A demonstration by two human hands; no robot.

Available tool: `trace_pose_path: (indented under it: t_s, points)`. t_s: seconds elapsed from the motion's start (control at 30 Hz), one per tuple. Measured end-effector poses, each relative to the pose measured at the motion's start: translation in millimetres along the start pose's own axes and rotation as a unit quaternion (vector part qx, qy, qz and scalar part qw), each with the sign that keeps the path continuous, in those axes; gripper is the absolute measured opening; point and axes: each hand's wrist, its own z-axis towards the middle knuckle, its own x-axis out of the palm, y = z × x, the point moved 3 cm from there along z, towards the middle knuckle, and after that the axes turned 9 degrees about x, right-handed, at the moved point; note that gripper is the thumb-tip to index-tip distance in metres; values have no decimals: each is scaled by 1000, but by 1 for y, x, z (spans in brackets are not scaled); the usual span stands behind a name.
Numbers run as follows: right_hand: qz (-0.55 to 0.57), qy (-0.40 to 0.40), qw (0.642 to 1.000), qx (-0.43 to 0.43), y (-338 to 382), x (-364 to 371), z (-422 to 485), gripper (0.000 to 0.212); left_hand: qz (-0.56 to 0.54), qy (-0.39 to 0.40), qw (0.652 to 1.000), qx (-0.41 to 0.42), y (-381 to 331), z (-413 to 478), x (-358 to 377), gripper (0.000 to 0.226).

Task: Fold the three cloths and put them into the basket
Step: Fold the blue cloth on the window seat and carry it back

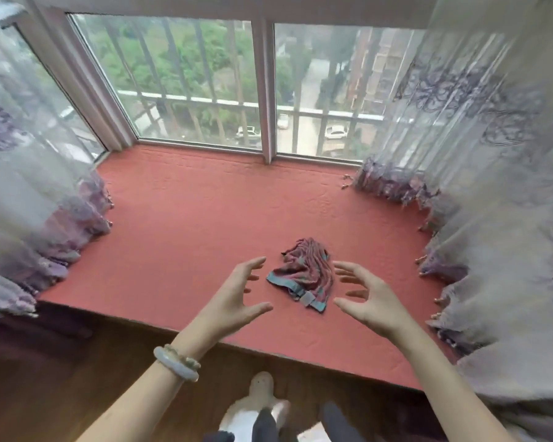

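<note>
One crumpled cloth, pink and purple striped with a teal border, lies on the red quilted mat of a bay-window ledge, near its front edge. My left hand hovers just left of the cloth, fingers spread, holding nothing. On the cloth's right side, my right hand is likewise spread and empty. Neither hand touches the cloth. No other cloth and no basket is in view.
Sheer purple-patterned curtains hang over the ledge at the left and right. The window stands behind the mat. Below the ledge's front edge are a wooden floor and my feet.
</note>
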Motion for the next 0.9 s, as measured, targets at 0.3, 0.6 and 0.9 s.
trace_pose_path:
  t_s: [0.3, 0.6, 0.9]
  points:
    - [-49, -44, 987, 145, -88, 40, 105, 48, 108, 93, 990, 0, 133, 80, 29, 47]
    - [-190, 57, 953, 227, -225, 105, 188, 53, 194, 125, 972, 32, 244, 119, 119, 33]
    - [-428, 91, 895, 90, -263, 130, 202, 40, 296, 195, 933, 66, 283, 131, 164, 58]
